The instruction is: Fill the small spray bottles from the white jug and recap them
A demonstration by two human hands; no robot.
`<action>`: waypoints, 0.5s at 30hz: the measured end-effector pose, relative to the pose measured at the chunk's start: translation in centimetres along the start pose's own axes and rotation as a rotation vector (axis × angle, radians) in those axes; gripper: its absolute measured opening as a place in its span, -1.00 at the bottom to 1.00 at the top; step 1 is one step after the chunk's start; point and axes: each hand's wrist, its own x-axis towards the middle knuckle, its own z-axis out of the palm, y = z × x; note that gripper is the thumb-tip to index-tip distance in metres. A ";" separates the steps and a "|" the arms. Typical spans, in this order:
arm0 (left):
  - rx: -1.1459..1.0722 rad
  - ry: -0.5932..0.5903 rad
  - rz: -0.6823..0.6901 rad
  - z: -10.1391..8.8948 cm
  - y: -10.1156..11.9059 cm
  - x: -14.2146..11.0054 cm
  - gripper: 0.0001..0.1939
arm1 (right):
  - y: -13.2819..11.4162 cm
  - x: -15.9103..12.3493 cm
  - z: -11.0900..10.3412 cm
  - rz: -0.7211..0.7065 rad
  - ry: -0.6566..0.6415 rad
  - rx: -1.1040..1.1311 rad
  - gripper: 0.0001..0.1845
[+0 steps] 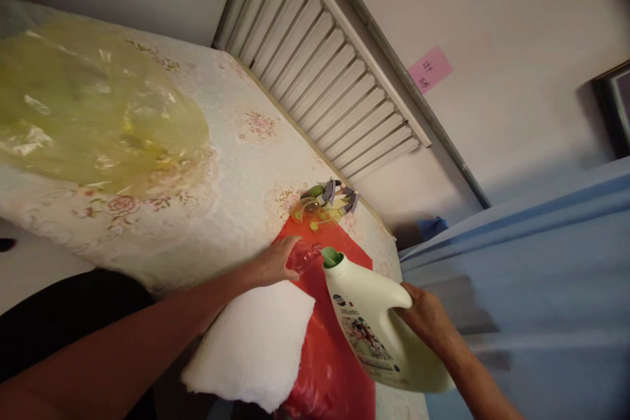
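My left hand is closed around a small clear plastic bottle, its neck pointing right. My right hand grips the handle of a large pale detergent jug with a printed label. The jug leans left, and its green-lined mouth is right by the bottle's neck. Whether they touch, or any liquid flows, I cannot tell. Beneath both lies a shiny red sheet. A thick white pad overlaps its left side, just below my left wrist.
A yellow translucent plastic bag spreads over the flowered tablecloth at left. Small dark and yellowish items sit beyond the bottle. A white radiator runs along the wall; a blue curtain hangs at right.
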 end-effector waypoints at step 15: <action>-0.004 -0.006 -0.002 -0.4 0.6 -0.1 -0.20 | 0.2 0.2 0.0 -0.005 0.002 -0.028 -0.79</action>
